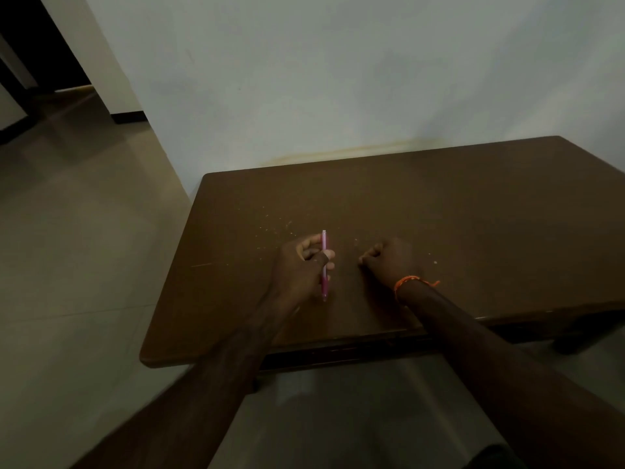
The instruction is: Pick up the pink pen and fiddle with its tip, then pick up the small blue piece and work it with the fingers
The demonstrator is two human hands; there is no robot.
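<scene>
My left hand (301, 265) grips a thin pink pen (324, 242) over the brown table (473, 214). The pen stands nearly upright in the picture, its upper end past my fingers and its lower end below my thumb. My right hand (389, 262) rests on the tabletop a short way to the right, fingers curled in, nothing visible in it. An orange thread band (411, 281) circles the right wrist.
Small pale crumbs (270, 228) speckle the tabletop left of and beyond my hands. A white wall (338, 79) backs the table's far edge. Tiled floor (84, 248) stretches to the left, with a dark doorway (20, 45) at the top left.
</scene>
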